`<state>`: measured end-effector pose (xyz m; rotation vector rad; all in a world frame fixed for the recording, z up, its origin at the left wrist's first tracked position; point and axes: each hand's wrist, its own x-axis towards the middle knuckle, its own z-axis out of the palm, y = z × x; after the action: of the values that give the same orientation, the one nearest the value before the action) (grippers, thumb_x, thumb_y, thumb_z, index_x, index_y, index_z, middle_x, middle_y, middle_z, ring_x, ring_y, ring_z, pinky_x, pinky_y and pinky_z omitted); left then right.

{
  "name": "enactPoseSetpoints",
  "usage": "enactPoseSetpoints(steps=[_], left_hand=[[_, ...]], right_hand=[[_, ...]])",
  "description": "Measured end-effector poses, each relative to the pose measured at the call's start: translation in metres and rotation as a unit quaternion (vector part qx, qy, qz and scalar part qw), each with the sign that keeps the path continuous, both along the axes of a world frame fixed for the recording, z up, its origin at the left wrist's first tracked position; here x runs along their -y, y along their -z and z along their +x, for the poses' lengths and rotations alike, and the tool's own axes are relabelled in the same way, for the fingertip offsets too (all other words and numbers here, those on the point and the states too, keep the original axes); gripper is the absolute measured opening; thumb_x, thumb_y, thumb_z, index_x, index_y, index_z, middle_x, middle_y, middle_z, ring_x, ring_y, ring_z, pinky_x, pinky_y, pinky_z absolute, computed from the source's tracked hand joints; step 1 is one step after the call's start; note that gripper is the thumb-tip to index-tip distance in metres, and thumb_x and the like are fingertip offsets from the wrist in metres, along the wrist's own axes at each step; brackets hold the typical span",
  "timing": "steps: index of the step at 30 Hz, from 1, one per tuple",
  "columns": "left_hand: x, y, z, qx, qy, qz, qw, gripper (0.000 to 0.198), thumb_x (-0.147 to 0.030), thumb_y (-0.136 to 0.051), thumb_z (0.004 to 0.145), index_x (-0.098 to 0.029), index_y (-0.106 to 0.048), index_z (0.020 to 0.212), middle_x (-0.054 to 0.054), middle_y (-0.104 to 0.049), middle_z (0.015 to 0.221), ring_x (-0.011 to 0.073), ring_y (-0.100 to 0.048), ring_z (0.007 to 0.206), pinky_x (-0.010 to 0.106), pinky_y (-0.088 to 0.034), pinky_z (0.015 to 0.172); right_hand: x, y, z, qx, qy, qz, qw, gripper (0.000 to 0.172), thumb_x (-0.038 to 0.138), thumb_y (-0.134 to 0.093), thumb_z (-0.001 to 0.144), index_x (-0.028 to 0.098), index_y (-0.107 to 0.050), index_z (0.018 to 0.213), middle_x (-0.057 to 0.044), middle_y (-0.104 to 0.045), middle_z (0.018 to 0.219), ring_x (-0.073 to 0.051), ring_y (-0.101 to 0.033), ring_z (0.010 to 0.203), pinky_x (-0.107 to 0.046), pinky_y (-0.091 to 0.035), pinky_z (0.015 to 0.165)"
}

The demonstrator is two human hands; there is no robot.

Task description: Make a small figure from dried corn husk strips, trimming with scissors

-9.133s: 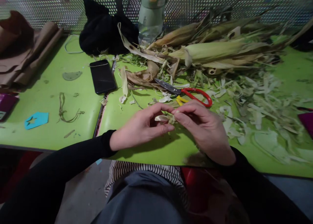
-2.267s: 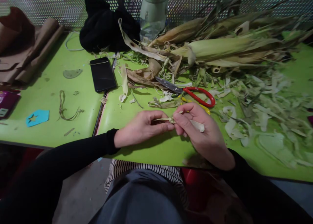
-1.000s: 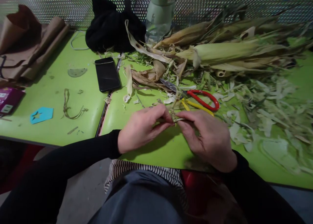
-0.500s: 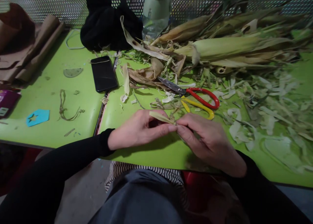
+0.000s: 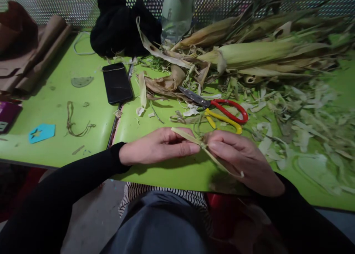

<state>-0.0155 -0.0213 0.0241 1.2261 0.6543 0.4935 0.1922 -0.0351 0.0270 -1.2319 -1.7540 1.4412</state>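
1. Because the fingers wrap close around it, part of the knotted husk strip (image 5: 203, 145) is hidden; how its strands cross at the knot is too small to make out.
2. The left hand (image 5: 161, 147) is closed on the strip at the knot's left side, thumb in front, its other fingertips out of sight behind.
3. The right hand (image 5: 245, 158) pinches the knot's right side between thumb and forefinger, its remaining fingers folded underneath. The hands are close together; whether they touch cannot be told.
4. At the left edge, the brown paper (image 5: 26, 58) and the purple box (image 5: 8, 117) are cut off; the box's inside is out of view.
5. The pale green bottle (image 5: 178, 12) is cut off at the top, and its clear lower part is too dim to show any contents. Beside it sits a black cloth bundle (image 5: 122, 34); whether it is a bag cannot be told.
6. The strip is held above the near edge of the green table (image 5: 97, 146). Its long axis slants from upper left, over the left fingers, to lower right, where the thin end curls below the right fingers. Fine green strands loop up behind the knot.
7. Just beyond lie scissors (image 5: 205, 104) with one red and one yellow handle, blades toward the upper left. Corn husks (image 5: 255, 56) are heaped behind them, husk scraps (image 5: 305, 115) spread to the right, and a black phone (image 5: 117, 83) lies to the left.
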Motion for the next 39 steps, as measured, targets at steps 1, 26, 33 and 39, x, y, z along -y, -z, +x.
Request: enactPoseSetpoints(steps=[1, 26, 33, 39], left_hand=[[0.001, 0.002, 0.000, -0.004, -0.008, -0.005, 1.000, 0.025, -0.035, -0.069, 0.089, -0.014, -0.059, 0.080, -0.003, -0.051, 0.072, 0.0071, -0.044, 0.063, 0.021, -0.036, 0.056], [0.000, 0.026, 0.005, 0.087, -0.153, -0.027, 0.984, 0.020, -0.028, -0.075, 0.084, -0.015, -0.062, 0.090, -0.002, -0.065, 0.076, 0.0061, -0.056, 0.064, 0.020, -0.043, 0.059], [0.002, 0.022, 0.006, 0.044, -0.202, -0.006, 0.978, 0.025, -0.035, -0.076, 0.082, -0.015, -0.061, 0.079, -0.002, -0.060, 0.075, 0.0079, -0.051, 0.068, 0.023, -0.041, 0.065], [0.003, 0.011, 0.006, 0.020, -0.199, 0.045, 0.979, 0.035, -0.047, -0.075, 0.081, -0.015, -0.060, 0.078, -0.002, -0.055, 0.071, 0.0084, -0.045, 0.065, 0.024, -0.037, 0.062]], right_hand=[[-0.001, 0.001, 0.000, 0.012, 0.006, 0.013, 1.000, 0.033, 0.032, -0.052, 0.094, 0.022, -0.049, 0.062, 0.004, -0.040, 0.059, -0.010, -0.035, 0.051, -0.026, -0.031, 0.049], [-0.006, 0.018, -0.006, 0.100, -0.027, 0.128, 0.986, 0.033, 0.041, -0.048, 0.098, 0.021, -0.057, 0.074, 0.002, -0.056, 0.063, -0.011, -0.050, 0.055, -0.025, -0.039, 0.049], [-0.004, 0.014, -0.008, 0.138, -0.056, 0.185, 0.971, 0.029, 0.026, -0.052, 0.094, 0.022, -0.051, 0.066, 0.005, -0.046, 0.055, -0.009, -0.041, 0.049, -0.025, -0.032, 0.047], [0.000, 0.011, -0.009, 0.116, -0.082, 0.244, 0.959, 0.029, 0.021, -0.050, 0.094, 0.022, -0.049, 0.066, 0.006, -0.044, 0.055, -0.010, -0.042, 0.050, -0.026, -0.034, 0.051]])
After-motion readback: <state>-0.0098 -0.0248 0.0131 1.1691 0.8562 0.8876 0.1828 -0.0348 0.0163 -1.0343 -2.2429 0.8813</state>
